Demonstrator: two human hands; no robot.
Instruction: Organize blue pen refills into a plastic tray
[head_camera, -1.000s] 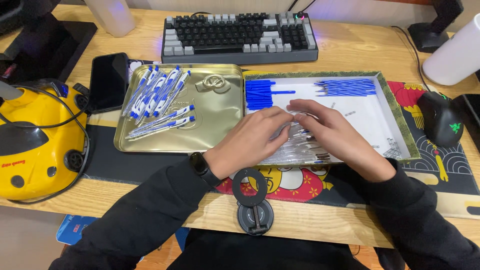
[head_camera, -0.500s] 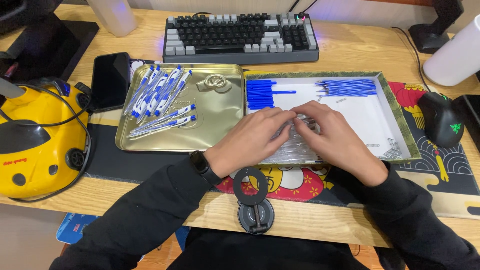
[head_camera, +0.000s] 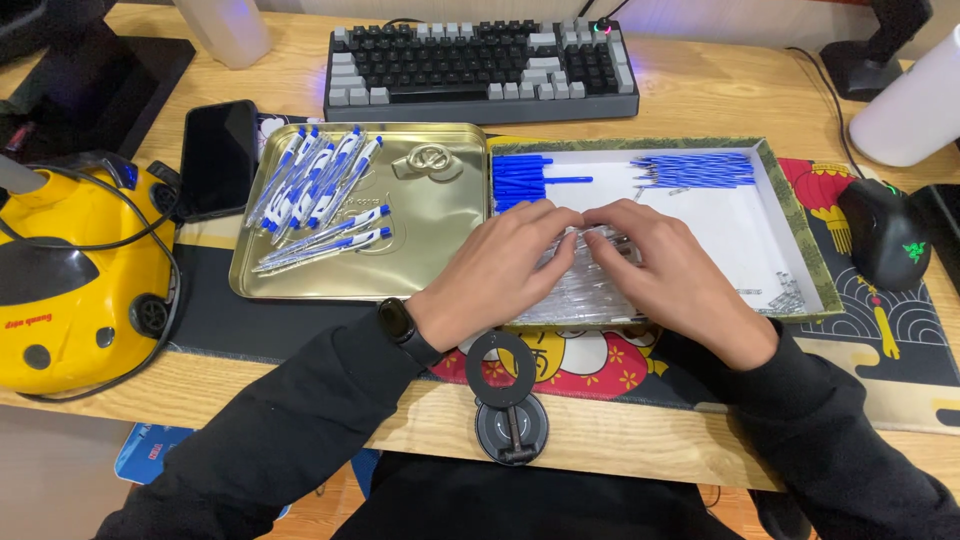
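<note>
Both hands lay over a heap of clear pen barrels (head_camera: 585, 290) in the near left corner of the white tray (head_camera: 795, 215). The left hand (head_camera: 500, 265) was palm down, its fingers (head_camera: 545, 222) curled together onto the heap; the right hand (head_camera: 665, 270) mirrored it, fingers (head_camera: 615, 215) bent and pressed on the same barrels. The fingertips of the two hands nearly met above the heap, though what each pinched could not be told.

Just beyond the fingers lay a row of blue caps (head_camera: 520, 180); farther right, a bunch of blue refills (head_camera: 695, 170). Small springs (head_camera: 785, 295) sat right of the right hand, in the tray's near corner.

Left of the left hand stood a gold tin (head_camera: 440, 240) holding finished pens (head_camera: 315, 195), well apart from the fingers. On the counter (head_camera: 700, 100) beyond were a keyboard (head_camera: 480, 65), a phone (head_camera: 215, 155), a yellow helmet (head_camera: 75, 285) far left and a mouse (head_camera: 885, 235) far right. A black ring stand (head_camera: 508, 400) sat near the wrists.
</note>
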